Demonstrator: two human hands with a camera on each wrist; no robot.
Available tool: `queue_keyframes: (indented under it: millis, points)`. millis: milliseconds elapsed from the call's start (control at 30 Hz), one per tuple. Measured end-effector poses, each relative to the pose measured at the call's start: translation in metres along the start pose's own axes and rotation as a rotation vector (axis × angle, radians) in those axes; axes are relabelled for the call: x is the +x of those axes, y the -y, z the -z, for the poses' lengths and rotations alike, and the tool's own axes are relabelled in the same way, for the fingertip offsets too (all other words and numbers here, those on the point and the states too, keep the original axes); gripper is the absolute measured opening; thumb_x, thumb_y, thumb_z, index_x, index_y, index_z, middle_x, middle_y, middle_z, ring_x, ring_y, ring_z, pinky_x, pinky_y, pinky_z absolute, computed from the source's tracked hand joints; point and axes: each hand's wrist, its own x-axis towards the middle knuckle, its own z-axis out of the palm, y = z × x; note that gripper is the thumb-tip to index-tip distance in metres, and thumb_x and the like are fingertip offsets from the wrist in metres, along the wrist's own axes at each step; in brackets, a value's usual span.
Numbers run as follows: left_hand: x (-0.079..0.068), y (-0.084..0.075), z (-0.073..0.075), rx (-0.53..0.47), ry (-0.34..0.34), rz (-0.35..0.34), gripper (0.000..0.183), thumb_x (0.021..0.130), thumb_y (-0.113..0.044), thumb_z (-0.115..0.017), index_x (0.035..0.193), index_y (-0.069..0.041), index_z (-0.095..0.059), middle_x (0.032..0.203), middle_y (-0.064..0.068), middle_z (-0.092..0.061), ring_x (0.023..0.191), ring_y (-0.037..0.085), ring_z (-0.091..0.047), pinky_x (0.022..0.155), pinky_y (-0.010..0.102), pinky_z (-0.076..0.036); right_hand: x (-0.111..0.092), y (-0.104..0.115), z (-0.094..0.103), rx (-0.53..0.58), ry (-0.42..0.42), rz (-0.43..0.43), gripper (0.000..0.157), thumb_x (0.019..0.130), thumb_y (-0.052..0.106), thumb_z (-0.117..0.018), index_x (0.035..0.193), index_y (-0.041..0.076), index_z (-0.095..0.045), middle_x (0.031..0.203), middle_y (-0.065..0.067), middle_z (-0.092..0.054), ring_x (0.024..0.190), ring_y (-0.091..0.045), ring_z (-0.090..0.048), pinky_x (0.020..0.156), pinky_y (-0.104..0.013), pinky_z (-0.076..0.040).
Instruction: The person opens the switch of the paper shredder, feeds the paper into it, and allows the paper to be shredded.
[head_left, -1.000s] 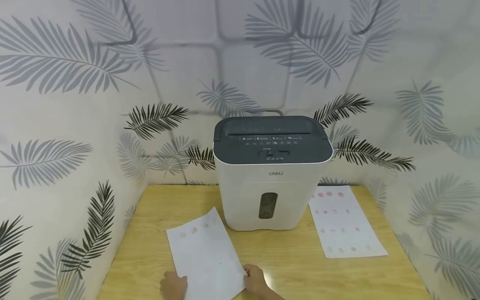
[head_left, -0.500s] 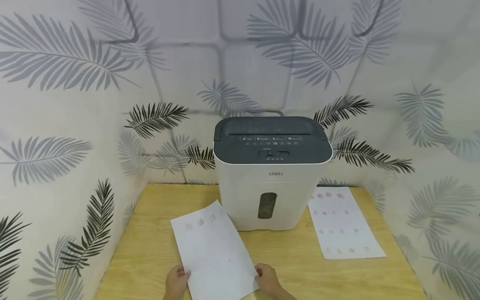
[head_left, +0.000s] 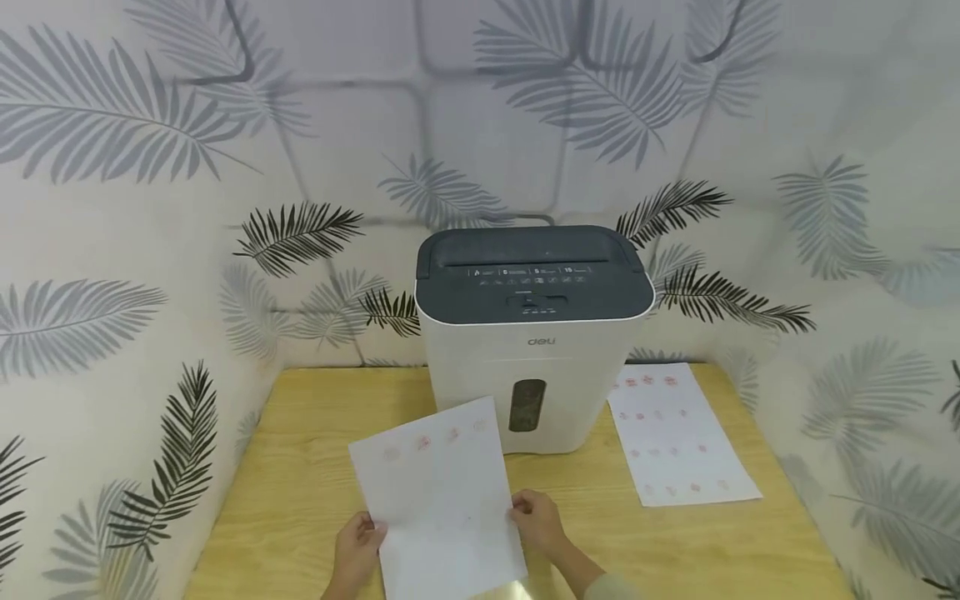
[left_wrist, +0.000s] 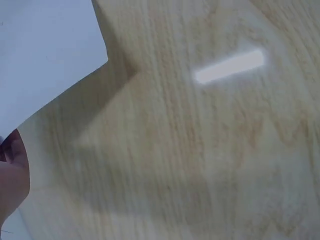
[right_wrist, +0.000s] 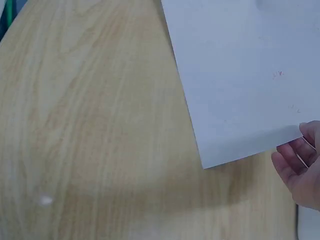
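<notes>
A white sheet of paper [head_left: 450, 508] with faint red stamp marks along its far edge is held up off the table, in front of a paper shredder [head_left: 480, 358]. My left hand [head_left: 358, 550] pinches the sheet's left edge. On the opposite edge, my right hand [head_left: 538, 523] grips it between thumb and fingers. In the right wrist view, the thumb of the right hand [right_wrist: 302, 167] lies on top of the paper [right_wrist: 240, 85], fingers beneath. The left wrist view catches only part of the left hand [left_wrist: 12, 175] at the sheet's edge [left_wrist: 50, 55].
The shredder, white with a dark grey slotted top, stands at the back middle of the wooden table [head_left: 300, 467]. Right of it lies another stamped sheet [head_left: 675, 442]. Leaf-patterned fabric walls [head_left: 187, 250] enclose the back and both sides.
Both hands have lifted and straightened the sheet, moving it right and away from me. Its far edge now overlaps the shredder's lower front, showing more stamp marks. The view has shifted slightly.
</notes>
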Motion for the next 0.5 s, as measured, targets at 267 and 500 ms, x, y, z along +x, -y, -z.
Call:
queue_keyframes:
  millis: [267,500]
  points:
    - [0.009,-0.022,-0.015,0.112,-0.06,-0.117,0.018,0.083,0.004,-0.06,0.1,0.009,-0.058,0.093,0.02,-0.064,0.085,0.026,-0.062,0.074,0.032,-0.054,0.011,0.011,0.025,-0.014,-0.087,-0.018,0.008,0.08,0.0,-0.063,0.084,-0.007,-0.065,0.076,-0.015,-0.066,0.067,-0.014,-0.058,0.059,-0.017,-0.047]
    - [0.013,-0.05,-0.03,0.138,0.0,-0.191,0.015,0.082,0.002,-0.061,0.097,0.005,-0.061,0.09,0.015,-0.065,0.081,0.02,-0.059,0.068,0.024,-0.052,0.013,0.023,0.051,0.079,-0.19,-0.103,0.013,0.084,0.0,-0.061,0.09,-0.01,-0.063,0.081,-0.017,-0.065,0.07,-0.02,-0.06,0.06,-0.028,-0.054]
